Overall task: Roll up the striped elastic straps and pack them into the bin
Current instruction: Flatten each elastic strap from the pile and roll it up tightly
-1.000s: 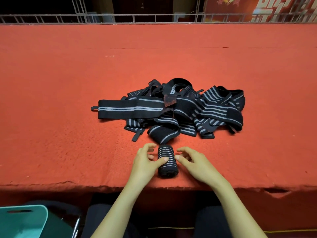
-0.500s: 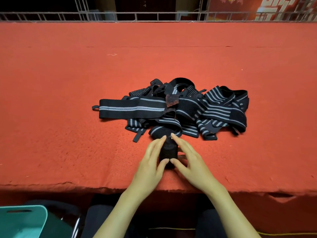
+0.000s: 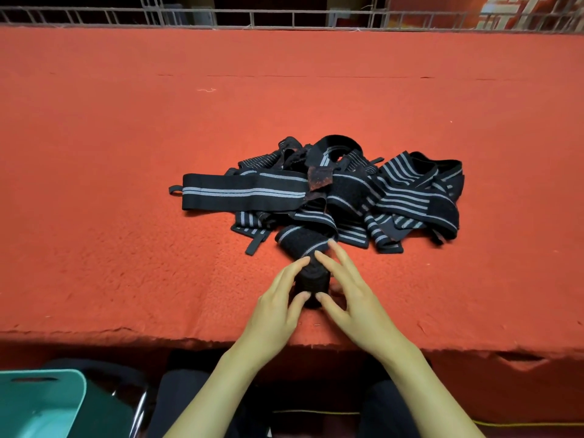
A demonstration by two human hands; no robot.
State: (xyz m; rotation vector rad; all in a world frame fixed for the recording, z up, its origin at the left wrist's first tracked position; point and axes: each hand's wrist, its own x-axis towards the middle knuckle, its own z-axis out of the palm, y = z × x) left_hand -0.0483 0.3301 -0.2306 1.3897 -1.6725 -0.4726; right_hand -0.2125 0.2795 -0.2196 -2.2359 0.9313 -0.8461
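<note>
The left hand (image 3: 278, 298) and right hand (image 3: 350, 295) press nearly straight fingers on the rolled strap (image 3: 311, 281) near the red table's (image 3: 126, 153) front edge, touching the strap pile (image 3: 363, 197). The teal bin (image 3: 41, 403) sits below the table at lower left. The lettering on the far sign (image 3: 505, 11) is unreadable.

The desk (image 3: 126, 153), covered in fuzzy red cloth with a ragged near edge, carries a heap of black, grey-striped straps (image 3: 363, 197) at its middle. A partly rolled strap (image 3: 311, 279) lies at the heap's 6 o'clock side, touching it. A pale thread (image 3: 207, 89) lies toward 11 o'clock, well apart.
</note>
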